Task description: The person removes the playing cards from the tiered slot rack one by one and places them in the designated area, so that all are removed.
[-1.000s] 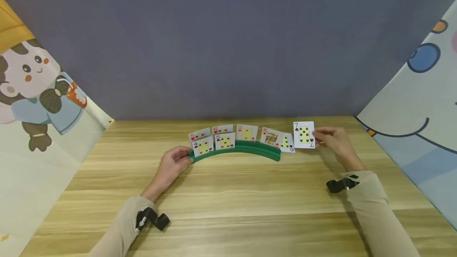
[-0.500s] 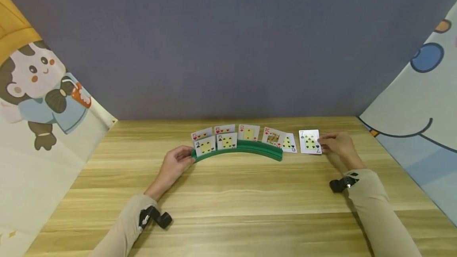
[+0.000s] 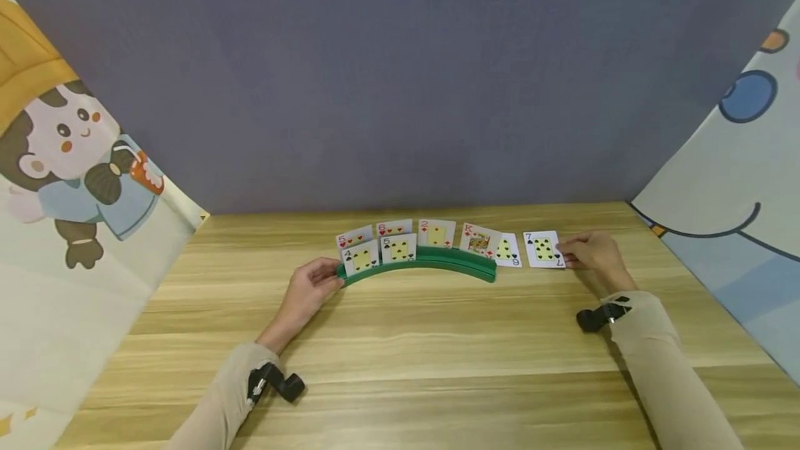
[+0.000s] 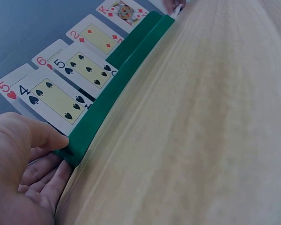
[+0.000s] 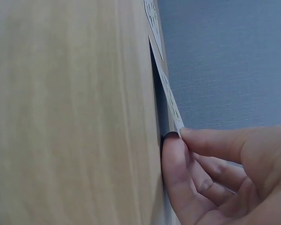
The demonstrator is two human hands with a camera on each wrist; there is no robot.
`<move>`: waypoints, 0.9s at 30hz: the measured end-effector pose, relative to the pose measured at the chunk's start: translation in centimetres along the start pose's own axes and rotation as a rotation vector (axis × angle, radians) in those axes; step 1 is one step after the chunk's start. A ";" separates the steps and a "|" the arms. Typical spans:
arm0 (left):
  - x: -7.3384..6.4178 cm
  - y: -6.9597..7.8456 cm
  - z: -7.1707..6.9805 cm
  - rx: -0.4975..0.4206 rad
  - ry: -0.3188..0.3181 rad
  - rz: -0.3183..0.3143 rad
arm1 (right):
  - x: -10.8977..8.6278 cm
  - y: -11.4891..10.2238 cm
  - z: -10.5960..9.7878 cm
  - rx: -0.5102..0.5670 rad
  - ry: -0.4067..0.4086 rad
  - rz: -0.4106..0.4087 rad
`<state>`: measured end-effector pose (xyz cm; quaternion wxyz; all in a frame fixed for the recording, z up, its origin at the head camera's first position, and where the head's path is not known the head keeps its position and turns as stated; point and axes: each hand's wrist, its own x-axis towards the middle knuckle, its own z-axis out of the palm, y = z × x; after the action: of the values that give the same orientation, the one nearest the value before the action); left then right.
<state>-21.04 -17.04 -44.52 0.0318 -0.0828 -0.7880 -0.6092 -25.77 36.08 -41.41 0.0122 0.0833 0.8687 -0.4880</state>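
The 7 is off to the right of the green rack, face up and clear of its right end, with the right hand at the card's far side from the rack. That hand is nearly closed, thumb on the card's face and a finger beneath, pinching the edge; the right wrist view shows the held edge raised above the worktop, the card sloping down toward the rack. The left hand is at the rack's left end, also mostly closed, gripping that end with the thumb on its front and fingers behind. Between the 7 and the rack, a black-suited card lies just beside the rack's right end, partly covered; its corner number could be 6 or 9, I cannot tell which. Standing in the rack's front row at the left are the 4 of spades and 5 of spades; behind them are the 5 of hearts and 6 of hearts. The 2 of diamonds stands near the rack's middle, and the K of diamonds leans at its right end. The 7 has its number readable at two opposite corners, with black pips on a yellow panel.
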 end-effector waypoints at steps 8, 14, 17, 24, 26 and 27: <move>0.1 0.0 0.3 0.002 0.006 0.010 | -0.1 0.0 -0.2 0.012 0.006 -0.022; 0.3 0.1 0.3 0.002 0.005 0.020 | -0.1 -0.1 -0.7 0.048 -0.033 -0.011; 0.3 0.1 0.3 0.001 0.010 0.015 | -0.1 -0.4 -0.9 0.062 -0.063 0.009; 0.2 0.0 0.2 0.002 0.011 0.016 | -0.3 -0.9 -1.1 0.001 -0.053 0.002; 0.2 -0.1 0.2 0.001 0.009 0.014 | -0.4 -1.0 -1.1 -0.017 -0.050 -0.010; 0.2 -0.1 0.2 0.002 0.008 0.012 | -0.4 -1.1 -1.0 -0.025 -0.051 -0.018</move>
<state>-21.20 -16.89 -44.64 0.0387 -0.0853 -0.7879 -0.6086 -25.46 36.36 -39.92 0.0309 0.0628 0.8750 -0.4790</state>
